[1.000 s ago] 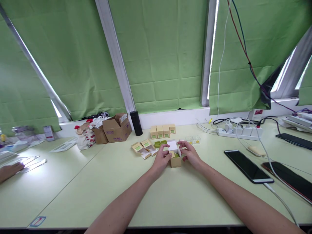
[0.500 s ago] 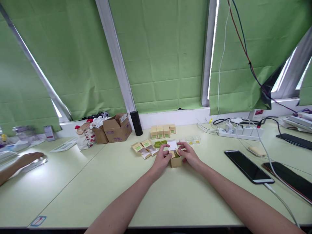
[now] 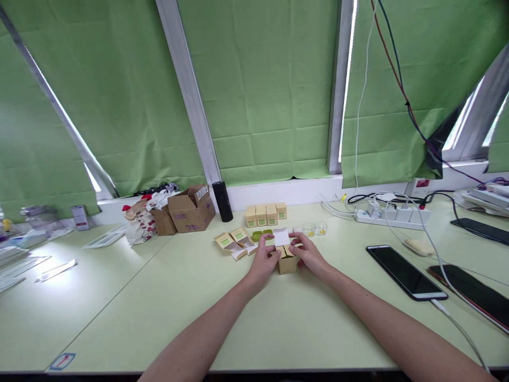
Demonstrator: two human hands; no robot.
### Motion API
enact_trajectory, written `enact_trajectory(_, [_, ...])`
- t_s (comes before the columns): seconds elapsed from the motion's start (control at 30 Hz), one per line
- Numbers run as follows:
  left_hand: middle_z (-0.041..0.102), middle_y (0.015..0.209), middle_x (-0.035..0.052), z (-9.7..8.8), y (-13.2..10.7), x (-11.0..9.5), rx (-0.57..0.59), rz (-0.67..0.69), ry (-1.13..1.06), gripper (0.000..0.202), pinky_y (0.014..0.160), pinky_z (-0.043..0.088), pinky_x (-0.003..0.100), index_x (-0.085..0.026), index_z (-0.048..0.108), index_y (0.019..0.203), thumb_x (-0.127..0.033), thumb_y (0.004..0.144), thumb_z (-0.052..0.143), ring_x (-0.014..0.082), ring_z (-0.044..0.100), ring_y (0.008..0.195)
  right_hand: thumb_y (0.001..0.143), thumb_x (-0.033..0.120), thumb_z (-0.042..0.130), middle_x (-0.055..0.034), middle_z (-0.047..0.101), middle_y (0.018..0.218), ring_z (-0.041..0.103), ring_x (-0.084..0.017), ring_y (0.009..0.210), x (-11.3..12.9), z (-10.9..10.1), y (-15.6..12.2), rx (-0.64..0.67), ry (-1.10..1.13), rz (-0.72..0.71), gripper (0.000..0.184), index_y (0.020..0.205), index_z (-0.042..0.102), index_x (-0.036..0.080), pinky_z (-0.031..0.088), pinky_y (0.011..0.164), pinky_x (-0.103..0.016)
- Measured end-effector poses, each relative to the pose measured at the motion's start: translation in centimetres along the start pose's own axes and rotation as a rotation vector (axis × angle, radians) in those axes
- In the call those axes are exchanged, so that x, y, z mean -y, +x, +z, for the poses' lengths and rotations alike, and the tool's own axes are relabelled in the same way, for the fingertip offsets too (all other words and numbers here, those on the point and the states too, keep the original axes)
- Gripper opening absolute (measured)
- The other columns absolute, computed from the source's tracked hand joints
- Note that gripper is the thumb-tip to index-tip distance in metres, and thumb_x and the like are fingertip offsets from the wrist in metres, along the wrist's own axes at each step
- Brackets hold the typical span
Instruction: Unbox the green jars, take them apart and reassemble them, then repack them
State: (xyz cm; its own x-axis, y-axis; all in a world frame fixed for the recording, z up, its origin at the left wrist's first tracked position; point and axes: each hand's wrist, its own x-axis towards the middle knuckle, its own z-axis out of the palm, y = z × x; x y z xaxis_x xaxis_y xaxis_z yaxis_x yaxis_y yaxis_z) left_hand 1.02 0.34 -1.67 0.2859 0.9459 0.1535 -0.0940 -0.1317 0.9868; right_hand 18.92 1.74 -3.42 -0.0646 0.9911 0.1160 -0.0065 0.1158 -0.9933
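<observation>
At the far left, paper strips [image 3: 58, 269] lie on the worktop [image 3: 286, 329], and a seam runs diagonally from there to a sticker [image 3: 62, 362] at the front edge. A cardboard box [image 3: 190, 217] and a black cylinder [image 3: 222, 201] stand near the wall. Two opened cartons [image 3: 226, 242] lie flat just left of the left hand [image 3: 263, 262], whose grip is partly closed: the thumb presses on the left flap of a small tan box [image 3: 287, 265] and the forefinger arches forward near its raised white lid. Behind that hand sit green containers [image 3: 262, 234], with a row of closed cartons [image 3: 261, 215] farther back.

The small tan box stands upright between both hands, its side flaps angled inward over something green. The right hand [image 3: 310, 253] mirrors the left, fingers curved at the box's right side, thumb on the right flap. Pale worktop stretches from the box to the front edge between the forearms. Clear jars [image 3: 321, 229] limit the room behind the right hand; a phone [image 3: 405, 271] lies well to its right, by the right forearm.
</observation>
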Motion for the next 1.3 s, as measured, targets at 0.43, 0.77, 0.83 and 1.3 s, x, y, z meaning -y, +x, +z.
enact_trajectory(0.43, [0.077, 0.097, 0.0053, -0.1, 0.08, 0.61, -0.003, 0.031, 0.046, 0.052, 0.078, 0.05, 0.032, -0.025, 0.041, 0.117, -0.048, 0.085, 0.075, 0.0182, 0.068, 0.077, 0.071, 0.045, 0.072, -0.0022, 0.052, 0.101, 0.057, -0.016, 0.072, -0.41, -0.01, 0.29, 0.007, -0.035, -0.011, 0.052, 0.117, 0.058, 0.025, 0.04, 0.04, -0.021])
enact_trajectory(0.77, [0.074, 0.098, 0.0034, -0.19, 0.14, 0.81, -0.006, 0.018, 0.013, 0.049, 0.076, 0.049, 0.03, -0.026, 0.044, 0.109, -0.049, 0.083, 0.078, 0.0178, 0.066, 0.081, 0.073, 0.045, 0.072, -0.0024, 0.053, 0.103, 0.057, -0.015, 0.07, -0.62, -0.12, 0.38, 0.027, -0.036, -0.031, 0.052, 0.118, 0.057, 0.026, 0.04, 0.04, -0.022])
enact_trajectory(0.83, [0.073, 0.096, 0.0031, -0.2, 0.26, 0.88, -0.007, 0.02, 0.01, 0.048, 0.075, 0.048, 0.029, -0.025, 0.045, 0.107, -0.048, 0.082, 0.079, 0.0179, 0.066, 0.082, 0.073, 0.045, 0.072, -0.0024, 0.054, 0.102, 0.058, -0.016, 0.07, -0.52, -0.15, 0.32, 0.027, -0.034, -0.034, 0.051, 0.118, 0.059, 0.025, 0.04, 0.041, -0.022])
enact_trajectory(1.3, [0.07, 0.086, 0.0, -0.24, 0.26, 0.71, -0.005, 0.041, 0.062, 0.04, 0.072, 0.043, 0.026, -0.024, 0.047, 0.099, -0.047, 0.084, 0.076, 0.0165, 0.063, 0.079, 0.072, 0.042, 0.069, -0.0028, 0.053, 0.104, 0.057, -0.016, 0.071, -0.27, -0.15, 0.2, 0.026, -0.049, -0.026, 0.048, 0.117, 0.06, 0.026, 0.04, 0.041, -0.022])
